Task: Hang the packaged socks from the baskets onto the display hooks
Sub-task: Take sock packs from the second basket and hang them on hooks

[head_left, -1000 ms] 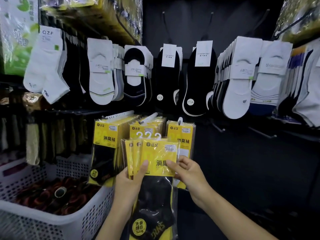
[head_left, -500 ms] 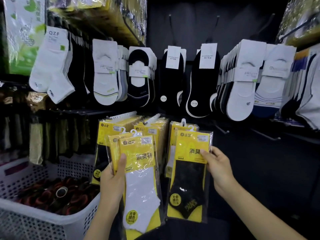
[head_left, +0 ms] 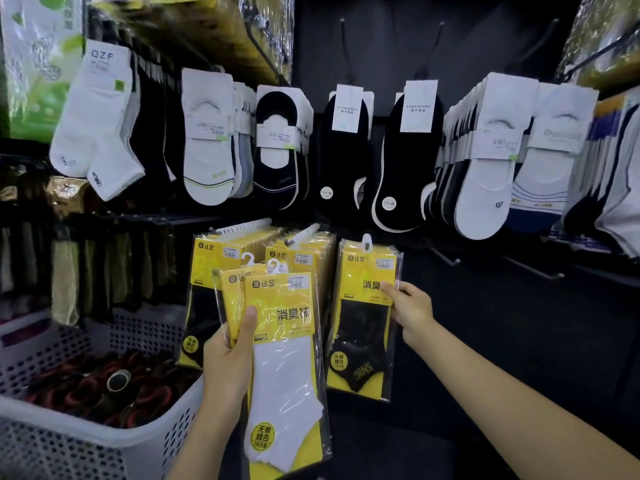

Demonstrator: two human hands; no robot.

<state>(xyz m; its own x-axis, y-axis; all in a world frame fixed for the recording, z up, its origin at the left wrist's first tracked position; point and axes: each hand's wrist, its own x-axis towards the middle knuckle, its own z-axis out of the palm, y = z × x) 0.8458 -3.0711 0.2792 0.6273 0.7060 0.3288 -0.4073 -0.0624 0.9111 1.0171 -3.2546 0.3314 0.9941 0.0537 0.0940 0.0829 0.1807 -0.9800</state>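
My left hand (head_left: 230, 355) grips a small stack of yellow sock packs (head_left: 287, 341); the front one shows a white sock. My right hand (head_left: 408, 306) pinches the right edge of a yellow pack with a black sock (head_left: 363, 317), whose white hanger tab (head_left: 366, 241) sits at the third display hook, in front of other packs there. Two hooks to the left (head_left: 242, 228) (head_left: 301, 235) carry rows of the same yellow packs.
A white perforated basket (head_left: 145, 434) at lower left holds dark rolled items. Above hang rows of white and black socks (head_left: 346, 150). Bare metal hooks (head_left: 446, 259) stick out at the right of the yellow packs.
My right hand took the black-sock pack off the stack in my left hand, carried it right and up, and its tab now sits at the third hook. The left stack now shows a white sock.
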